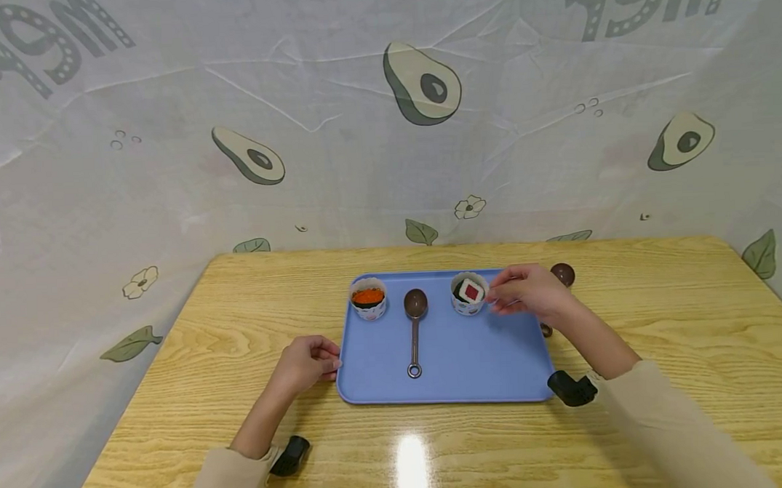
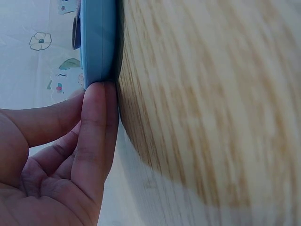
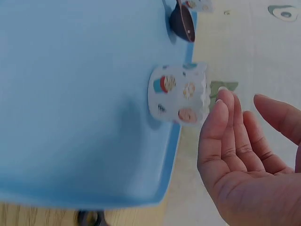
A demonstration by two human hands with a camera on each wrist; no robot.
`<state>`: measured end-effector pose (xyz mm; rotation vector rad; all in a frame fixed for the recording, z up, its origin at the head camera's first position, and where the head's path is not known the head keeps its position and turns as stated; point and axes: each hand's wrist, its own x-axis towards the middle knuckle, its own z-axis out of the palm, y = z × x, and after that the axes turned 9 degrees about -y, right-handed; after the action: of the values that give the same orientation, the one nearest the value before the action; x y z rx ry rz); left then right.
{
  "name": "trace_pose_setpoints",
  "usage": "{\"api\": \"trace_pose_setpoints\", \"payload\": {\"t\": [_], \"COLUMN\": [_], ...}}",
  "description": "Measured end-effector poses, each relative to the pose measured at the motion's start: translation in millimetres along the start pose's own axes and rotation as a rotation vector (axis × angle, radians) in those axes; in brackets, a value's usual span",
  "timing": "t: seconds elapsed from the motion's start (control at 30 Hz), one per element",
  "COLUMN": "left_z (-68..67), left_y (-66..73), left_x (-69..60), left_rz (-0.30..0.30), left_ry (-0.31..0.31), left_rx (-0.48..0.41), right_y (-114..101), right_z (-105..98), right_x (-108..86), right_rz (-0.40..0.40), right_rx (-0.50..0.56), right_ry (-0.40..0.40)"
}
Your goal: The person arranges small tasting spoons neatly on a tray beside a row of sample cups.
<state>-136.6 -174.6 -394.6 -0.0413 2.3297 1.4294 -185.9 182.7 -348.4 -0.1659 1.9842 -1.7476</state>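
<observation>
A blue tray [image 1: 481, 356] lies on the wooden table. My left hand [image 1: 307, 365] pinches or touches its left edge; in the left wrist view the fingers [image 2: 94, 113] and thumb meet at the tray's corner [image 2: 99, 42]. My right hand [image 1: 527, 293] hovers beside the right paper cup [image 1: 467, 307], which holds a sushi piece [image 1: 472, 291] with a white and red top. In the right wrist view this hand [image 3: 249, 155] has relaxed, holdless fingers near the cup's rim [image 3: 178, 94]. On the tray's left stands another cup [image 1: 371, 312] with orange-topped sushi [image 1: 368, 297].
A brown spoon [image 1: 415, 330] lies on the tray between the two cups. Another brown spoon [image 1: 563, 273] lies on the table past the tray's right edge, partly hidden by my right hand. A patterned cloth [image 1: 361, 165] hangs behind the table.
</observation>
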Motion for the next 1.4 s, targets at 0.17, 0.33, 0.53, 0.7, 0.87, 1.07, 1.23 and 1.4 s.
{"api": "trace_pose_setpoints", "payload": {"t": [0.17,0.33,0.53,0.7,0.87,1.07,1.23,1.4], "left_z": [-0.3,-0.3,-2.1,-3.0,-0.6,0.0,0.2,0.3], "left_y": [-1.5,-0.1,-2.1,-3.2,-1.4,-0.6,-2.3,-2.5], "left_x": [1.1,-0.5,-0.5,0.0,1.1,0.1,2.4,2.0], "left_rz": [0.001,0.000,0.030,0.055,0.010,0.001,-0.003,0.002], "left_ry": [-0.004,-0.007,-0.026,-0.041,-0.008,-0.005,-0.002,0.002], "left_rx": [-0.001,0.005,-0.015,-0.016,-0.008,0.003,0.000,0.008], "right_y": [3.3,7.0,11.0,13.2,14.9,18.1,23.3,28.0], "right_z": [-12.3,-23.1,-36.0,-47.0,-56.3,-66.5,-75.3,-80.3], "right_x": [-5.0,-11.0,-18.1,-23.4,-28.5,-34.9,-38.0,-40.0], "right_rz": [-0.003,0.000,0.007,0.012,0.011,0.022,0.020,0.032], "right_rx": [-0.006,0.007,0.037,0.050,0.051,0.074,0.108,0.079], "right_ry": [0.023,0.037,0.045,0.065,0.083,0.082,0.086,0.107]}}
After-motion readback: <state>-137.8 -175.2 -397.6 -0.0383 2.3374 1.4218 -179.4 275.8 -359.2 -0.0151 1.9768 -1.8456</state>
